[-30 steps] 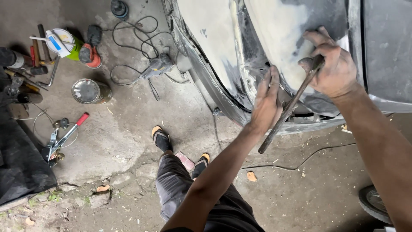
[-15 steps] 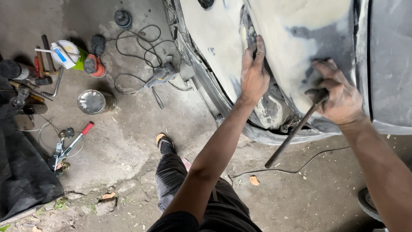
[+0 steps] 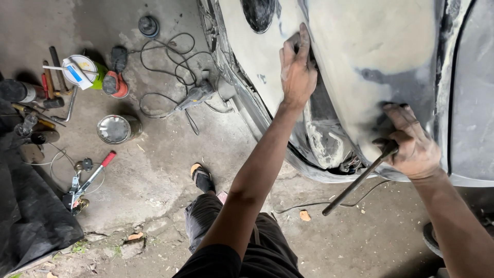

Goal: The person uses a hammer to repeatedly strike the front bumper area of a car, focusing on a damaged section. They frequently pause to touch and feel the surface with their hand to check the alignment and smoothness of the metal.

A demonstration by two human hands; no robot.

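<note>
Metal is what the right hand (image 3: 411,146) holds: its fingers are curled tight around the top of a long dark rod (image 3: 357,180), and the rod slants down toward the floor. That hand also leans on the lower edge of the car panel (image 3: 370,56), close to its right side. The left hand (image 3: 297,69) holds nothing. It lies flat and open on the panel, fingers pointing up, just beside a dark seam. The panel is covered in pale, dusty filler with grey patches. The step looks like feeling the panel for bumps while the rod waits. A next move would need the rod's tip set carefully, so it does not dent the smooth part. Far off on the concrete floor (image 3: 170,170) lie a round tin (image 3: 116,128), a sander with a cord (image 3: 193,95) and a red-handled tool (image 3: 90,177).
</note>
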